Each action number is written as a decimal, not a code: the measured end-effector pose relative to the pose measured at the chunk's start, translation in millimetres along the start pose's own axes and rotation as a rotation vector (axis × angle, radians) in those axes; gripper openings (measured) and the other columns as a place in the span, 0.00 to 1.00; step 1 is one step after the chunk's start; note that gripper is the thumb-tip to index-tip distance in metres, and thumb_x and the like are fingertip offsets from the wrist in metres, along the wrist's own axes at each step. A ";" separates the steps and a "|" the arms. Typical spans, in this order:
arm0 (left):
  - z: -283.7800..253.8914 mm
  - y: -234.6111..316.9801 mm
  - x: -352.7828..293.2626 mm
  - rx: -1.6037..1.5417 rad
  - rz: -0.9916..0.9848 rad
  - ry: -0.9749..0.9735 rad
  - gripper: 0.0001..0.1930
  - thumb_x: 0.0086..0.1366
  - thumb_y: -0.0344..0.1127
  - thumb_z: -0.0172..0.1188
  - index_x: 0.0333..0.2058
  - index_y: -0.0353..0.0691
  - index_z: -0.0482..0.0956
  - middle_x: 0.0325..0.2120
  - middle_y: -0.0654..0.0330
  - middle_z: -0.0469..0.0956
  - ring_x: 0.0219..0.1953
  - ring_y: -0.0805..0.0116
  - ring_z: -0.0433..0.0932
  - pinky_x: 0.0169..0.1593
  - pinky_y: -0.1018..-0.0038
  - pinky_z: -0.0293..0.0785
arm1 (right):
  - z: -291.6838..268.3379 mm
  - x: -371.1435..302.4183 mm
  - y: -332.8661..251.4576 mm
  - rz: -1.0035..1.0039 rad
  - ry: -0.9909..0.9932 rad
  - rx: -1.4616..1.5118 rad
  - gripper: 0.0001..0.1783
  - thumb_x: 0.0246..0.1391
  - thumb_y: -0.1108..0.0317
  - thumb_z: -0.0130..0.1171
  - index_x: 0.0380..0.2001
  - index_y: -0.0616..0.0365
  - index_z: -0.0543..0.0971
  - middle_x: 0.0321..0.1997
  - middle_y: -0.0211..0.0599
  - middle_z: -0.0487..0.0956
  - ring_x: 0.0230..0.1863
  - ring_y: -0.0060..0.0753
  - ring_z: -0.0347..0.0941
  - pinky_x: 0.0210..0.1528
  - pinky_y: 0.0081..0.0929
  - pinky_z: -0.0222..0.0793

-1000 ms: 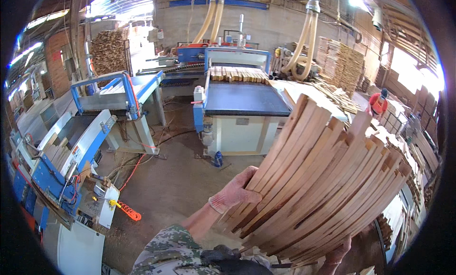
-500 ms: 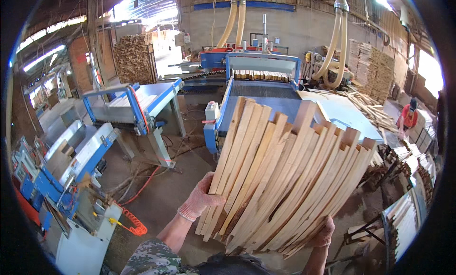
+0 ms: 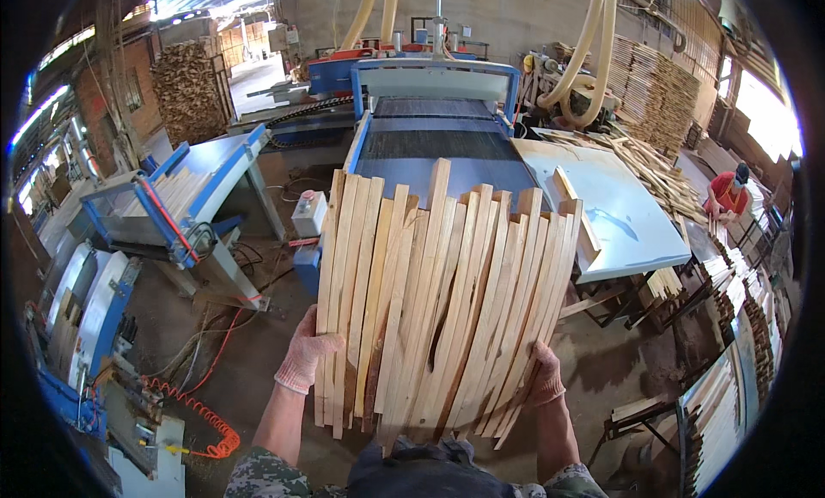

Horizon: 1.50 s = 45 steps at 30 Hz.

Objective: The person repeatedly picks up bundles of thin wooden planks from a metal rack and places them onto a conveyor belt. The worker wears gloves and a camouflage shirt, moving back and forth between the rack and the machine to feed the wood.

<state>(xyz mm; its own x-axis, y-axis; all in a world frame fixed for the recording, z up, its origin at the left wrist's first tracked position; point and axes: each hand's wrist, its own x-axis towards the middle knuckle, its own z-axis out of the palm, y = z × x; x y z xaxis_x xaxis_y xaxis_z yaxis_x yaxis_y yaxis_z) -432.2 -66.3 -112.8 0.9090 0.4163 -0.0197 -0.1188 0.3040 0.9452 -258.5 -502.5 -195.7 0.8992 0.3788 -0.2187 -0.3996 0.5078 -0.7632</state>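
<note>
Between my two gloved hands I hold a wide row of wooden strips (image 3: 438, 300), pressed side by side. Their far ends are uneven, with one strip standing out beyond the others. My left hand (image 3: 308, 352) grips the left edge of the row, thumb on top, its other fingers hidden. On the right edge, my right hand (image 3: 545, 374) is closed, its fingers partly hidden at the strips' side. The far ends of the strips overlap the near end of a blue-framed machine with a dark conveyor belt (image 3: 434, 146); whether they touch it I cannot tell.
A pale sheet-topped table (image 3: 593, 210) adjoins the machine at right, with two loose strips and a wood pile (image 3: 653, 171) behind. At left stands a blue-framed roller table (image 3: 198, 189). An orange coiled hose (image 3: 225, 438) lies low left. A person in red (image 3: 729, 193) works far right.
The bundle of strips has swung from tilted right to nearly straight ahead, toward the machine. My view has shifted too. The row of wood seen under the machine's crossbeam before is out of sight.
</note>
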 end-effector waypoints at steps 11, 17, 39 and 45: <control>-3.7 -39.9 304.4 0.094 -0.233 -0.132 0.35 0.59 0.42 0.72 0.64 0.36 0.75 0.52 0.62 0.80 0.52 0.73 0.78 0.60 0.71 0.75 | 27.9 232.1 -35.2 0.096 0.138 -0.061 0.23 0.57 0.49 0.69 0.46 0.56 0.85 0.50 0.40 0.86 0.51 0.44 0.83 0.58 0.45 0.80; -9.8 -63.9 422.7 0.092 -0.481 -0.138 0.32 0.64 0.44 0.72 0.62 0.34 0.75 0.53 0.54 0.82 0.55 0.65 0.82 0.61 0.66 0.79 | 17.8 341.0 -46.0 0.254 0.178 -0.150 0.22 0.58 0.60 0.65 0.52 0.60 0.82 0.47 0.44 0.86 0.48 0.43 0.85 0.53 0.45 0.84; 17.3 -19.4 482.5 1.272 -0.030 0.317 0.43 0.64 0.53 0.71 0.69 0.31 0.70 0.72 0.43 0.66 0.74 0.46 0.64 0.76 0.59 0.61 | 144.3 619.1 -32.3 0.309 -0.110 -0.252 0.28 0.60 0.66 0.66 0.61 0.63 0.71 0.51 0.45 0.81 0.50 0.39 0.81 0.54 0.41 0.80; 56.1 -11.4 439.5 0.269 -0.117 0.126 0.29 0.70 0.37 0.70 0.65 0.29 0.76 0.61 0.51 0.81 0.62 0.62 0.80 0.68 0.65 0.75 | 156.1 619.6 -65.9 0.362 -0.253 -1.373 0.50 0.68 0.35 0.55 0.69 0.77 0.66 0.69 0.67 0.75 0.65 0.54 0.79 0.65 0.43 0.75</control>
<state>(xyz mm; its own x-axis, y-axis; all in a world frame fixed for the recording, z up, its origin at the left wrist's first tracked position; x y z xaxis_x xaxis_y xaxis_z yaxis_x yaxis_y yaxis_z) -8.9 65.1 -113.9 0.8514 0.5001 -0.1580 0.1091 0.1258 0.9860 297.1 -180.4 -186.0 0.6745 0.5214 -0.5227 0.0198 -0.7205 -0.6932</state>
